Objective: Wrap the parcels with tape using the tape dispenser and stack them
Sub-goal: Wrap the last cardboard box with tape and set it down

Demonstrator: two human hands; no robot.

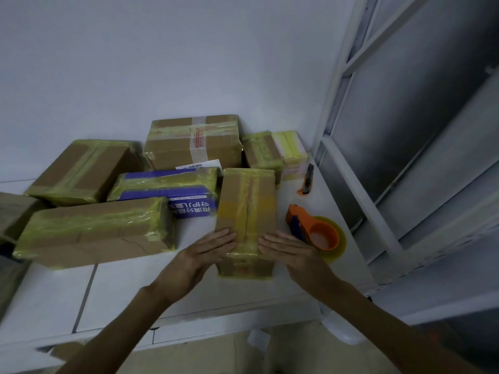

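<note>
- White tabletop [121,292] against a plain pale wall, with grey metal racking [405,130] along the right.
- Head view, just right of centre: a brown cardboard parcel [247,201] banded in yellowish tape, lying lengthwise near the front edge.
- Flat on the near end of its top, the left hand [208,251], fingers straight and together, pressing rather than gripping; the right hand [286,249] likewise, on the other side of the taped centre seam.
- Just beside the parcel on the right, untouched: an orange tape dispenser [314,230] loaded with a yellowish roll; beyond it, an orange-and-black utility knife [307,180].
- To the left and behind: a long brown taped parcel [94,233], a blue printed box [167,187] under tape, a large brown box [193,143] at the wall, and smaller taped boxes; cannot tell whether any rests on another.
- Probably smoothing the tape down; stacking apparently not yet done.
- Risks: pressing only the near end may leave the far end loose or bubbled.
- Sliding the parcel rightward could knock the dispenser toward the table's right edge.
- Lifting by the glossy tape could let it slip; setting it on uneven neighbours could tip the stack.
</note>
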